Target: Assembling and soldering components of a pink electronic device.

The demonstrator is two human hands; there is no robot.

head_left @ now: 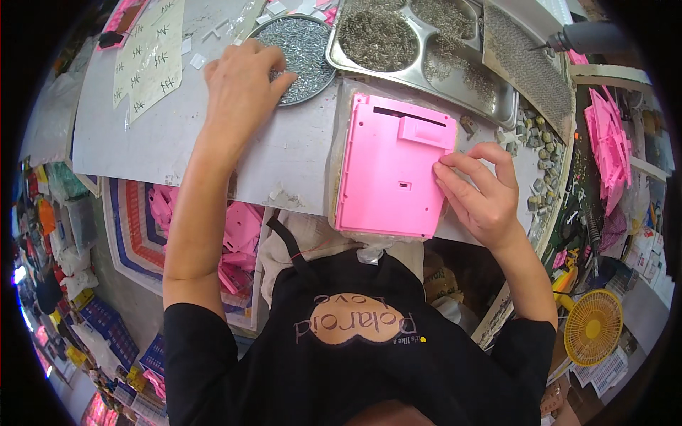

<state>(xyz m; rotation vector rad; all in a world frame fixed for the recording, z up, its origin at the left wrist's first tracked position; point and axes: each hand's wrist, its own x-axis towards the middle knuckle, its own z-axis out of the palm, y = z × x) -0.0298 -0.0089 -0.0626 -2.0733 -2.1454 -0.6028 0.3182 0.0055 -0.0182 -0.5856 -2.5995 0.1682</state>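
A pink plastic panel (387, 167) lies in front of me on a plastic-wrapped pad at the table's front edge. It has a long slot near its top, a raised rectangular block and a small hole in the middle. The fingers of my right hand (486, 192) are closed at the panel's right edge. Off to the left, my left hand (245, 82) reaches over the left side of a round dish (302, 101) full of small silvery metal pins (305, 53). Its thumb stands apart from the fingers, and the fingertips are partly hidden.
Behind the panel sits a metal compartment tray (419, 89) of small springs. A power screwdriver (590, 37) points in from the right, near small metal blocks (547, 156). A handwritten sheet (149, 60) lies far left. Pink parts (241, 231) fill a crate below; a yellow fan (593, 326) stands right.
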